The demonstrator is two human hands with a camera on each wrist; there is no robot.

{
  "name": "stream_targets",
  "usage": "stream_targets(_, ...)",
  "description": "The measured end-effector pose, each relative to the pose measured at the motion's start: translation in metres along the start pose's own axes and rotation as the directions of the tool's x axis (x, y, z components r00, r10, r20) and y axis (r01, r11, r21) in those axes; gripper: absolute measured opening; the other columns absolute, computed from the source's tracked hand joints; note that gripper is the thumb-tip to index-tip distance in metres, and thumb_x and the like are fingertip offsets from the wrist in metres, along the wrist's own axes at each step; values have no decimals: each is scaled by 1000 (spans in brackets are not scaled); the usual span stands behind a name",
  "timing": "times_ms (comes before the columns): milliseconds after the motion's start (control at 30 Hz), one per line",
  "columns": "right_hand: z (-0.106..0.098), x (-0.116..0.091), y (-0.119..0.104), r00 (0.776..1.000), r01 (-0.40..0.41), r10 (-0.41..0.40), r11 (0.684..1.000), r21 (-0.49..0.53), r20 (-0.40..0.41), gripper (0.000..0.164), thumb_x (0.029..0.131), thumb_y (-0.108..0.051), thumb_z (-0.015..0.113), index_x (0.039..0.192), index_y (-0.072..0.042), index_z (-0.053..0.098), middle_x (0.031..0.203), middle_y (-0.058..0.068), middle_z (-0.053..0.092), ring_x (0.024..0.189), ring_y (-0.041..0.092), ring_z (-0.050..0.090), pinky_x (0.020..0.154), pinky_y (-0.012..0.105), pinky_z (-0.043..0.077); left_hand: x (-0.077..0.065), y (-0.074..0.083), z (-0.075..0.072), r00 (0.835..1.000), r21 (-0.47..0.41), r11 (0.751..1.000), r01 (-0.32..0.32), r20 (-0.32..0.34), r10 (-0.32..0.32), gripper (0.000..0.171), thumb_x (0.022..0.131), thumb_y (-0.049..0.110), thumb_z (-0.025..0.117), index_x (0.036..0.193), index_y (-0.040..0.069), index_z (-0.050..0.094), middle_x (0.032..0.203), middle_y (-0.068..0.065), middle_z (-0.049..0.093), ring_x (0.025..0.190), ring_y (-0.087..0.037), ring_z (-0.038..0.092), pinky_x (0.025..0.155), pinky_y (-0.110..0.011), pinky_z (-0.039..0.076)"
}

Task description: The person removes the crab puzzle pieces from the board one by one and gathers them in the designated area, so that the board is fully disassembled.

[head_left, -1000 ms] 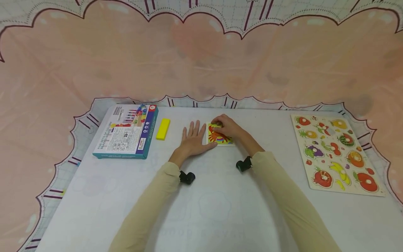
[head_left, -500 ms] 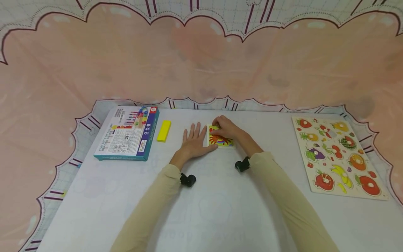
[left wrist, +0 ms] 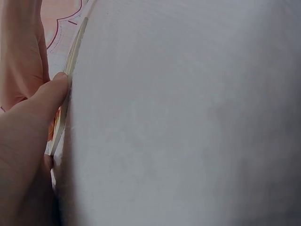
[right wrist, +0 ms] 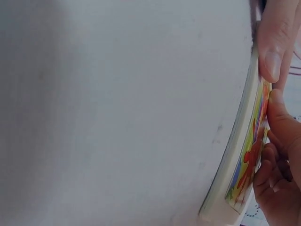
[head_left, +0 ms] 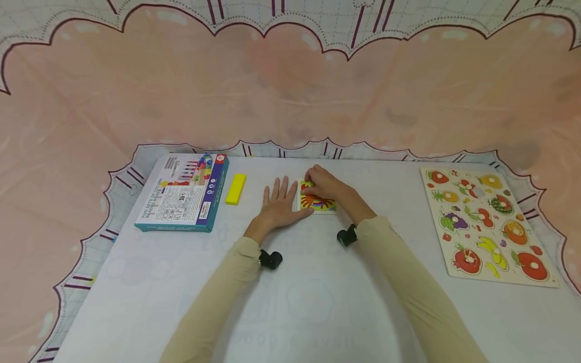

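A small framed puzzle (head_left: 320, 204) with a red-orange, crab-like picture on yellow lies flat at the middle back of the table. My left hand (head_left: 278, 207) lies spread along its left side, and its thumb (left wrist: 59, 87) rests on the front rim. Over the upper left part of the picture, my right hand (head_left: 326, 182) has its fingers curled, thumb and forefinger gripping at the surface. The right wrist view shows that thumb (right wrist: 281, 113) against the puzzle's face, with the other fingers bent beside it. What sits between thumb and forefinger is hidden.
Left of the hands lies a yellow block (head_left: 236, 189), beside a flat printed box (head_left: 181, 194) with teal sides. A fruit puzzle board (head_left: 487, 224) lies on the right of the white table (head_left: 299, 302). A patterned cloth (head_left: 290, 96) hangs behind.
My right hand has shifted slightly left over the puzzle, covering a bit more of the picture. The left hand stays spread in place. The whole view moved a little.
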State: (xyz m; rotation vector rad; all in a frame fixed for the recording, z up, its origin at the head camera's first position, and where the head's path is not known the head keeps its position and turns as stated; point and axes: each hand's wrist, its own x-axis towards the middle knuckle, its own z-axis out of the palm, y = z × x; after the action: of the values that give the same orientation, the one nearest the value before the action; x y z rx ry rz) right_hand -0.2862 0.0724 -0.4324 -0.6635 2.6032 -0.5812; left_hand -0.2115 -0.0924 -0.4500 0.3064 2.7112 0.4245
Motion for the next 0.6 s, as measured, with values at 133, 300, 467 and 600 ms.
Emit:
stream_targets(133,-2,0,-2,1000,22,-22,999,-47,12,43,92,-30,65,123,-1,54,118,14,52,107,25,51,105,35,46,1,0,-1,1000,1,1000,2,-5,-2,95,88,73,40,158,21,1,164,-7,-15,151,-29,-19,119,-55,-13)
stream_targets(300,-3,0,-2,999,50,-50,998,-45,-7,42,92,-30,66,121,-1,56,116,14,53,105,25,52,104,35,47,0,1,-3,1000,-9,1000,6,-6,-6,95,88,72,41,158,21,1,164,-7,-15,151,-29,-19,119,-55,-14)
stream_targets(467,-3,0,-1,999,47,-47,999,-13,-11,43,91,-30,67,120,1,57,115,15,53,101,25,51,102,36,46,0,1,-4,1000,-27,1000,3,5,-3,95,88,72,41,158,20,2,164,-7,-16,151,-29,-20,119,-56,-14)
stream_targets(600,-4,2,0,1000,17,-17,999,30,18,42,91,-29,67,120,0,56,116,15,52,101,25,50,101,36,46,1,1,-1,1000,-30,1000,4,15,-3,96,88,73,41,158,21,1,164,-7,-16,151,-29,-20,119,-56,-15)
